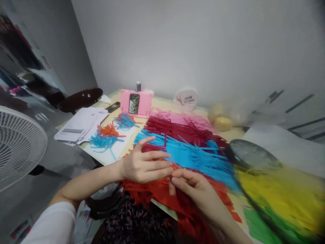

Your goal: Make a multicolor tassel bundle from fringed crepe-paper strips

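My left hand [146,165] hovers over the paper strips with its fingers stretched out to the right, holding nothing I can make out. My right hand [194,187] meets it from below, fingers pinched together at the orange-red strips [162,191]. What the pinch holds is too small to name. Behind the hands lie blue strips [195,156], dark red strips [182,130] and pink strips [182,118] in rows on the table [162,101].
Small bundles of blue and orange strips [109,135] rest on white paper at the left, beside a stack of printed sheets [81,123]. A pink stand with a phone [135,102] stands at the back. Yellow and green strips [279,200] blur at the right. A white fan [17,145] is far left.
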Available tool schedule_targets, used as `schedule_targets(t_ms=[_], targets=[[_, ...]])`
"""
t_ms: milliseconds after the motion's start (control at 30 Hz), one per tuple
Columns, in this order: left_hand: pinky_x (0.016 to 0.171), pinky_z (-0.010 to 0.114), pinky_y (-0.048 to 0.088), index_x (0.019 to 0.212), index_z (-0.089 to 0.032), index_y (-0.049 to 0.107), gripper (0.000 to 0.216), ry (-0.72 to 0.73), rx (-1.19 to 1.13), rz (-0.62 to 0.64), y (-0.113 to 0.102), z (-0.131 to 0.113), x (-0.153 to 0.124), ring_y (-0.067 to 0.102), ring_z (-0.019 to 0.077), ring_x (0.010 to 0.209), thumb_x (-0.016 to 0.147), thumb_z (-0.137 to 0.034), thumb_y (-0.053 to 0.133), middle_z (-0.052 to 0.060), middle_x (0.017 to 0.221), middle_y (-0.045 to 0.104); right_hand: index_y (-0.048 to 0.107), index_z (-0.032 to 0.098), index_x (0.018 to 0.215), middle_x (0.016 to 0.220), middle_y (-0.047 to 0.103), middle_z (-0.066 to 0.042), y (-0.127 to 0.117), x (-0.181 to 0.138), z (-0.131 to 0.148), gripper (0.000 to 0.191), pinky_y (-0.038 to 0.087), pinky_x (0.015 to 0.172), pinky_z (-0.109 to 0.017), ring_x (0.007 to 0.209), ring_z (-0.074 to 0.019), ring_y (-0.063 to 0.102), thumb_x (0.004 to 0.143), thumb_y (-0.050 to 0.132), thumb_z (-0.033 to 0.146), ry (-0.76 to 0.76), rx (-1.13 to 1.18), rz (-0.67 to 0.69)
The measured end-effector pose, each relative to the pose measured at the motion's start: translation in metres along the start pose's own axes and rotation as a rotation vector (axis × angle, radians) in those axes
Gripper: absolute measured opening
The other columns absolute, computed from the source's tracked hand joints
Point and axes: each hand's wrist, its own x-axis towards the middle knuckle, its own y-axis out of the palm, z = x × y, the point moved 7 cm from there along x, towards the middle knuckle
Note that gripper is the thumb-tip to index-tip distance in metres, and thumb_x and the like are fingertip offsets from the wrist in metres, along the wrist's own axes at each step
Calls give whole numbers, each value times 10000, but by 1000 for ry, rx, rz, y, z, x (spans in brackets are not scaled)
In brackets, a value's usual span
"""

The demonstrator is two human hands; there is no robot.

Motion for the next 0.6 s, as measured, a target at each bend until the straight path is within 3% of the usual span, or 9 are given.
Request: schedule_targets(t_ms=[67, 167, 300, 433, 600], targets=[[1205, 570, 208, 960, -300, 751, 192, 34, 18, -68, 0, 1, -1, 667, 231, 1146, 901, -223, 585, 23, 1077, 771, 693, 196, 716, 597, 699, -30, 1, -4, 0, 315, 518, 578, -245, 545, -139, 627, 822, 700, 493, -22, 26, -92], [1220, 535, 186, 905, -271, 755, 197, 85, 1, -276, -3, -2, 2, 708, 209, 1050, 900, -196, 573, 23, 964, 792, 711, 197, 773, 615, 716, -38, -1, -10, 10, 286, 543, 595, -267, 563, -159, 652, 836, 688, 475, -96, -16, -207], [1174, 485, 306, 875, -247, 759, 151, -4, -179, -515, -5, 5, 17, 723, 203, 985, 895, -250, 609, 38, 903, 795, 740, 205, 827, 689, 749, -43, -14, -6, 36, 211, 571, 658, -298, 607, -172, 675, 866, 663, 397, -249, -133, -333], [1141, 455, 357, 882, -228, 773, 170, -158, -449, -472, 3, 20, 44, 708, 213, 1032, 898, -270, 609, 54, 1011, 784, 708, 208, 854, 723, 748, -32, -36, 8, 51, 181, 570, 744, -312, 691, -176, 696, 896, 618, 359, -365, -194, -431], [1204, 478, 253, 936, -196, 783, 230, -287, -663, -304, 22, 38, 78, 648, 252, 1180, 887, -342, 612, 82, 1123, 755, 580, 222, 924, 680, 697, 16, -59, 19, 43, 123, 548, 720, -289, 594, -136, 644, 911, 587, 344, -411, -245, -589]])
